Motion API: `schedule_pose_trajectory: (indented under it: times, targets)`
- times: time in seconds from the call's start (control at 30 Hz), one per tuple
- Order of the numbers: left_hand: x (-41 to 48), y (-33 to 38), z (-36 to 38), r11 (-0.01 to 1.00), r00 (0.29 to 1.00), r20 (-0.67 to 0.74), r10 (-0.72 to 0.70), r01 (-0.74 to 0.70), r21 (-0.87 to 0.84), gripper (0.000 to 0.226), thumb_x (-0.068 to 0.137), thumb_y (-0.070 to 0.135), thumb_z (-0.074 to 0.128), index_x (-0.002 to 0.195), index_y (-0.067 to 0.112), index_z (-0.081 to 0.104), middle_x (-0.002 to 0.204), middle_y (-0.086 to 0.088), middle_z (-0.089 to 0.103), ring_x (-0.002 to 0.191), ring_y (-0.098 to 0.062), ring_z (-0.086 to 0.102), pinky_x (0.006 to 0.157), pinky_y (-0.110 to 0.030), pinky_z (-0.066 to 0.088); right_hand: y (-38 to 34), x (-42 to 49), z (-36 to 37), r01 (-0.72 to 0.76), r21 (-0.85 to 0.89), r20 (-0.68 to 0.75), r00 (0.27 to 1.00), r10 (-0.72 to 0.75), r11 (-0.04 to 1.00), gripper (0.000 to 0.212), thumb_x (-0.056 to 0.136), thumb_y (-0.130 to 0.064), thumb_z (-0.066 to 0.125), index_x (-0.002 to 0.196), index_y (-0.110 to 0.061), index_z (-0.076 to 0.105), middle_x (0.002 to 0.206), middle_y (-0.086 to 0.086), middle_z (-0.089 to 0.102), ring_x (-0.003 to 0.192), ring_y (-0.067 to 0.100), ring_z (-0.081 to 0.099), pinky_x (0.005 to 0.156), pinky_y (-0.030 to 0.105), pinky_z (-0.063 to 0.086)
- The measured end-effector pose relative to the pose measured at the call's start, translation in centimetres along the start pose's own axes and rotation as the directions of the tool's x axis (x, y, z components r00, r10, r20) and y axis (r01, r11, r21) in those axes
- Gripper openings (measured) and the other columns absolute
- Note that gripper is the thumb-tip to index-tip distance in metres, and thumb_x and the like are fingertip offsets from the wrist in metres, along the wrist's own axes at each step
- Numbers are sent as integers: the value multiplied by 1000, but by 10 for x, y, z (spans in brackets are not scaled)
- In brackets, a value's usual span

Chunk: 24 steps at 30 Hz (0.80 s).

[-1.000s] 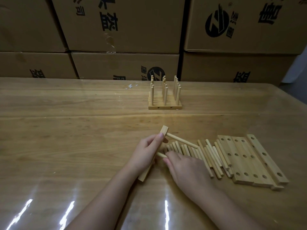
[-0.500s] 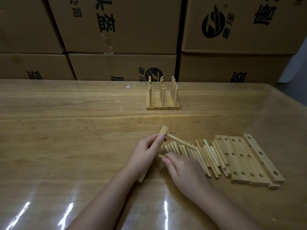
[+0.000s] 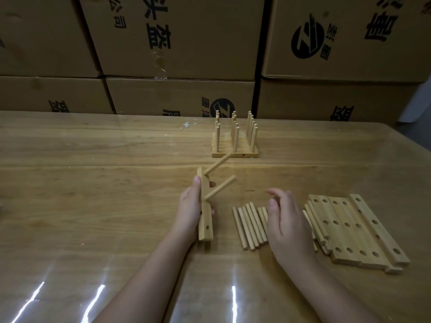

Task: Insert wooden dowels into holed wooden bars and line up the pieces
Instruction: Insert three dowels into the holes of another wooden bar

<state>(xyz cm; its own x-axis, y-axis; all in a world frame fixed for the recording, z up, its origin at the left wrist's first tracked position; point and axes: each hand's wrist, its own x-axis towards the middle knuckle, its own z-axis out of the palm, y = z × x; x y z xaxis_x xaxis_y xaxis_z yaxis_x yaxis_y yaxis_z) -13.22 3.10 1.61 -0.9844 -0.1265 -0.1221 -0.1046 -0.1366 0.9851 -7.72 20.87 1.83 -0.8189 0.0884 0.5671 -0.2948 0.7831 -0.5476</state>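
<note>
Dowels [image 3: 219,191]: noted two seated in the bar [image 3: 205,220], gripped by left hand [image 3: 189,213] at desk [image 3: 93,183] middle; found one hole bare. Saw right hand [image 3: 286,220] loose-fingered, empty, above loose dowels [image 3: 248,226]. Counted one lined-up set [image 3: 234,145] toward far edge; judged several spare bars [image 3: 349,229] unfilled near right edge

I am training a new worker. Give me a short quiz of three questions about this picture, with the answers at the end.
1. How many round wooden dowels stand in the pale holed wooden bar that the left hand holds? A) one B) two C) four
2. True or false: the right hand touches the held bar.
3. Fill in: the wooden rack of upright dowels stands on the ___ side of the glossy wooden table, seen from the person.

Key: 1 B; 2 false; 3 far.
</note>
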Motion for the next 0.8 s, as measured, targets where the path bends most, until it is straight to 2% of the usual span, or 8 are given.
schedule_pose_trajectory:
  times: [0.07,0.13,0.27,0.33,0.5,0.6,0.7,0.8]
  targets:
    - [3,0,-2,996,1000,-14,-20,18,-88,49,101,42,35,97,6,67,50,0,57,39,-11,52,41,-19,44,-1,-3,4,70,-70,133,989,-60,995,19,92,-17,50,108,-13,60,92,-8,55,82,9,54,67,16,38]
    - [4,0,-2,988,1000,-5,-29,28,-151,50,101,41,35,101,2,66,50,-1,56,39,-12,50,40,-20,42,-4,-8,9,197,-150,269,951,-152,969,20,88,-23,58,106,-16,62,93,-7,59,86,12,54,70,21,42]
    - [7,-1,-6,966,999,26,-37,42,-256,48,101,42,34,97,9,69,52,-1,53,40,-11,47,40,-19,39,-9,-11,14,311,-230,466,867,-176,922,42,83,-43,57,119,-20,57,103,-7,58,96,14,51,80,28,45]
    - [9,-1,-8,932,996,50,-68,82,-352,47,101,43,35,98,10,67,52,0,51,39,-9,45,37,-17,36,-11,-12,15,356,-232,490,847,-207,905,43,81,-43,60,118,-21,58,104,-7,58,96,15,52,79,28,45]
    - [14,-1,-12,849,992,93,-82,119,-516,44,99,47,35,100,14,63,52,4,46,38,-6,41,33,-16,30,-17,-17,21,400,-164,536,804,-259,902,32,85,-26,61,116,-21,58,101,-6,55,97,13,51,82,24,45]
    - [16,-2,-12,841,993,107,-48,98,-531,45,99,50,33,104,18,63,51,5,44,39,-6,40,33,-18,30,-18,-18,20,360,-150,493,835,-246,921,31,79,-16,66,109,-15,64,92,-4,54,89,14,53,73,22,46]
    - [16,-2,-12,845,990,129,-47,109,-524,46,96,54,35,97,20,66,49,5,44,38,-6,39,34,-18,30,-17,-16,17,307,-107,439,868,-232,946,16,84,-21,60,98,-15,64,88,-7,50,85,10,49,66,16,40]
    - [16,-4,-13,832,989,143,-24,99,-545,45,95,54,39,97,21,69,51,5,45,40,-7,41,36,-18,33,-14,-14,15,254,-56,394,894,-213,966,17,92,-33,48,98,-21,59,87,-11,52,80,5,49,63,15,40]
